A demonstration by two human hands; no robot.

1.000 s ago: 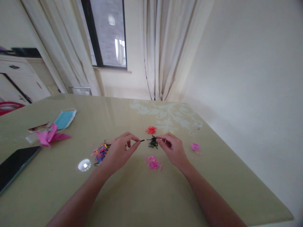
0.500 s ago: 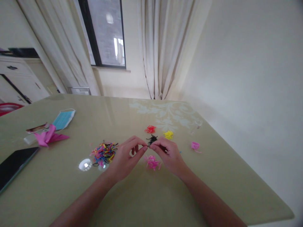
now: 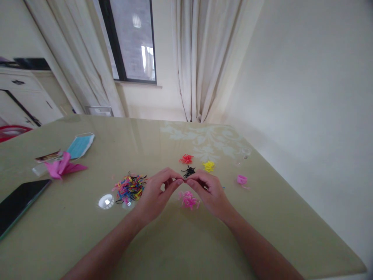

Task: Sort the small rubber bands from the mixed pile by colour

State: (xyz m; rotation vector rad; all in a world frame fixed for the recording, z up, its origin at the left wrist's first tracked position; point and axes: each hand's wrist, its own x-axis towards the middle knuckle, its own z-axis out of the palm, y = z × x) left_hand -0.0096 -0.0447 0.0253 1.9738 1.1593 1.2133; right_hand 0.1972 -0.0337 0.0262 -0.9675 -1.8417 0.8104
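Observation:
My left hand [image 3: 155, 193] and my right hand [image 3: 210, 191] meet fingertip to fingertip over the middle of the table. Each is closed in a pinch; whatever lies between the tips is too small to make out. Just behind the fingers is a pile of black elastic bands [image 3: 189, 171], partly covered by my right hand. Pink elastic bands [image 3: 189, 200] lie in front, between the wrists. Farther back are small piles of red bands [image 3: 186, 158] and yellow bands [image 3: 208, 166]. Beside my left hand sits a larger heap of mixed-colour bands [image 3: 130, 188].
A pink coiled strip [image 3: 241, 180] lies to the right, with a clear small object [image 3: 245, 152] behind it. On the left are a black phone or tablet [image 3: 21, 204], a pink folded-paper shape [image 3: 64, 166], a blue face mask [image 3: 81, 146] and a shiny clear disc [image 3: 106, 201].
My fingertips have drawn slightly closer together, and the dark bit seen between them earlier is now hidden. The whole view has shifted a little; the piles look the same.

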